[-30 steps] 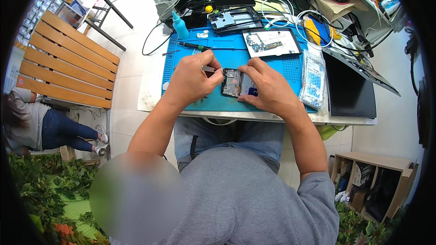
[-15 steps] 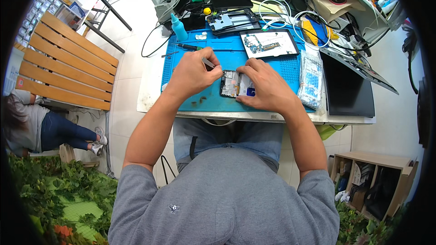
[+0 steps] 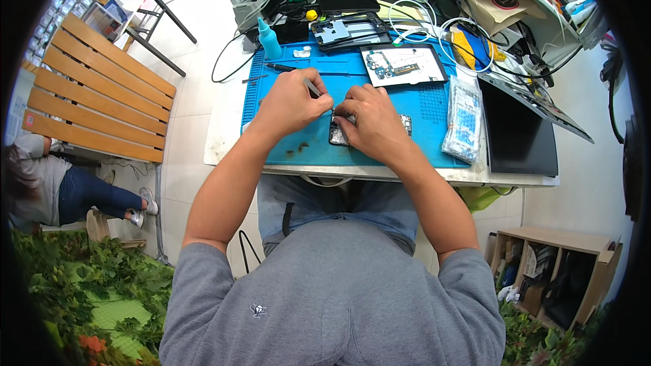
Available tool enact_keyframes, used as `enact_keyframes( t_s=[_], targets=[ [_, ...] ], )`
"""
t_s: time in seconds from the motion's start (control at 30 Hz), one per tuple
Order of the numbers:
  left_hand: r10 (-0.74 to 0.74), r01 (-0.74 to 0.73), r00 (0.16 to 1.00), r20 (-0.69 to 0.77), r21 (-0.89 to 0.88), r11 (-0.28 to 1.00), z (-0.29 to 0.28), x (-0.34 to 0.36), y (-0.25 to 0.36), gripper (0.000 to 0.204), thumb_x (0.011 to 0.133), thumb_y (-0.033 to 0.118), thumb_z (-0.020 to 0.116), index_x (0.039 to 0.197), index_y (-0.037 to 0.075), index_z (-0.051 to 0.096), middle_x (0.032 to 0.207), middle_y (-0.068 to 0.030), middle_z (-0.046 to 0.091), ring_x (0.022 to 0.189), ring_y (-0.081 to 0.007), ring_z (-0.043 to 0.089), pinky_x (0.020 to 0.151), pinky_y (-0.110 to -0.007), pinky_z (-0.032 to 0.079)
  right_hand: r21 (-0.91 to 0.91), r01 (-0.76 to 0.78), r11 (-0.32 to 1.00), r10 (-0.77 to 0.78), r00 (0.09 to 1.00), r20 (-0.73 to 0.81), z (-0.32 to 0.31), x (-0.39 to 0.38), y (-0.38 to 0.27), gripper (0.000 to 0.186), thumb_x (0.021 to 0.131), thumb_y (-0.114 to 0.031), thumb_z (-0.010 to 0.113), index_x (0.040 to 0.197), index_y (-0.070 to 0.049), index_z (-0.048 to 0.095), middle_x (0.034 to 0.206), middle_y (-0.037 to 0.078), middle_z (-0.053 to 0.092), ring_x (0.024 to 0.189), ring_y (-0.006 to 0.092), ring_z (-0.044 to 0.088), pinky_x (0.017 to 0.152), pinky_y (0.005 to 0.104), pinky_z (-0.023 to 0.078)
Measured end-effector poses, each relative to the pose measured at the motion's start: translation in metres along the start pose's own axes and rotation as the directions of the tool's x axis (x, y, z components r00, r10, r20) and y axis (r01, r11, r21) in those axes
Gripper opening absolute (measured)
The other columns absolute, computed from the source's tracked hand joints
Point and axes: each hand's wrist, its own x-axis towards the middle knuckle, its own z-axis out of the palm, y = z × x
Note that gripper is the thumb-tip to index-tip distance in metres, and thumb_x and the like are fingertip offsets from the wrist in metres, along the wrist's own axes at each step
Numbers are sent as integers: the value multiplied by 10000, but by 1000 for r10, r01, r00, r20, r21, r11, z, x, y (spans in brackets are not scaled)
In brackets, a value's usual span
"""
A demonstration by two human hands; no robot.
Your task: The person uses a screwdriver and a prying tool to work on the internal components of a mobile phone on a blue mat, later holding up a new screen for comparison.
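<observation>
In my left hand (image 3: 288,102), closed in a pinch, is a thin metal tool (image 3: 312,88), just left of an opened phone (image 3: 337,135) that lies on the blue repair mat (image 3: 291,152). My right hand (image 3: 373,122) covers most of the phone, its fingers curled together at the left end, close to my left fingertips; what they pinch is hidden. Above the hands are a black pen-like tool (image 3: 285,68) and a dark tray (image 3: 403,64) bearing a circuit board and small parts. A light blue squeeze bottle (image 3: 269,42) stands upright at the mat's upper left.
Behind lie phone frames (image 3: 349,30), tangled cables (image 3: 441,24) and a paper bag (image 3: 495,3). A wrapped pack (image 3: 463,115) and dark screen panel (image 3: 519,149) lie right. Left are a slatted wooden bench (image 3: 102,95) and a seated person (image 3: 81,190); lower right, a wooden cubby (image 3: 556,264).
My right hand has moved left over the phone, from gripping its sides to bunched fingers at its left end, hiding more of it. My left hand has shifted slightly upward with the thin tool.
</observation>
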Motion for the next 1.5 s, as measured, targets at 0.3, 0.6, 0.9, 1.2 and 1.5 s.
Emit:
enact_keyframes(
  t_s=[0.3, 0.6, 0.9, 1.2, 1.5],
  targets=[
    [-240, 265, 952, 192, -117, 957, -4, 26, 5, 225, 846, 152, 813, 893, -25, 682, 726, -133, 773, 626, -192, 779, 576, -310, 613, 62, -19, 998, 17, 999, 32, -3, 1, 0, 105, 891, -127, 875, 990, -92, 872, 990, 60, 740, 1031, 295, 679, 947, 453, 489],
    [-258, 316, 929, 267, -206, 926, -5, 37, -7, 257, 808, 182, 790, 872, -36, 671, 720, -161, 777, 617, -211, 781, 585, -317, 631, 161, -182, 970, 139, 960, 245, -9, 21, 5, 106, 907, -110, 824, 969, -25, 831, 978, 150, 746, 984, 352, 740, 905, 485, 577],
    [-209, 238, 965, 157, -191, 952, 1, 16, -8, 245, 837, 192, 801, 890, -27, 704, 718, -142, 779, 635, -186, 780, 599, -313, 611, 160, -353, 922, 254, 863, 437, -16, 36, 4, 184, 922, -114, 788, 1039, 26, 814, 975, 200, 822, 914, 342, 797, 856, 454, 619],
    [-116, 107, 993, -30, -202, 974, 13, -14, -25, 185, 986, 110, 817, 962, -25, 693, 872, -100, 779, 779, -158, 814, 641, -290, 652, 207, -382, 901, 269, 864, 425, -16, 33, 3, 163, 941, -90, 773, 1045, 29, 814, 914, 181, 817, 840, 302, 790, 784, 433, 606],
    [-119, 114, 993, -6, -241, 964, 16, -15, -25, 179, 982, 100, 821, 960, -23, 693, 899, -96, 765, 781, -151, 808, 642, -290, 657, 223, -413, 883, 291, 855, 430, -17, 33, 1, 162, 946, -92, 782, 1045, 35, 808, 893, 167, 808, 821, 269, 775, 772, 418, 599]
  ],
)
